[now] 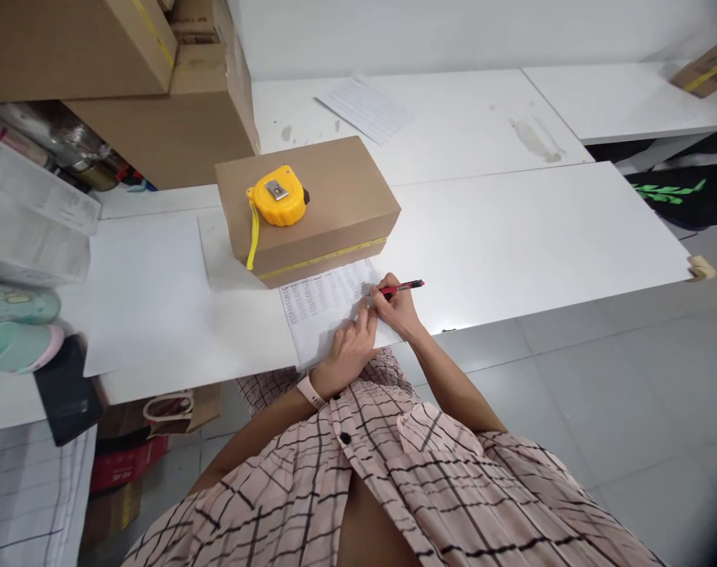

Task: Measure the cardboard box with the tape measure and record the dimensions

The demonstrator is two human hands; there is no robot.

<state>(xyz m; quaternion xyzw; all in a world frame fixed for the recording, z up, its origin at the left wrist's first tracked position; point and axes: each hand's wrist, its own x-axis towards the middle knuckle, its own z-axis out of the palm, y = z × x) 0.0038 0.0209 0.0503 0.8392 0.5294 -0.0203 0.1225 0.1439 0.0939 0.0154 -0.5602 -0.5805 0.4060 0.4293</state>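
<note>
Right hand [399,309] pinches a red pen [401,287], tip down on a printed sheet [320,303] at the near edge of the tabletop [512,236]. Left hand [347,353] lies just beside it, fingers extended and pressed flat on the sheet, pinning it. Sheet's far edge meets a box [328,197] just beyond the hands; whether it is tucked under cannot be told. A yellow tape measure [277,195] sits on the box lid, its strap hanging over the side, beyond and left of the hands. A blank sheet [146,291] lies left of the left hand. Risks, as judged: the sheet's near end reaches the tabletop edge, so easing the left hand's pressure could let it skid or crease under the pen. A nudge to the box could drag the rows out of line. The tape measure could roll off.
</note>
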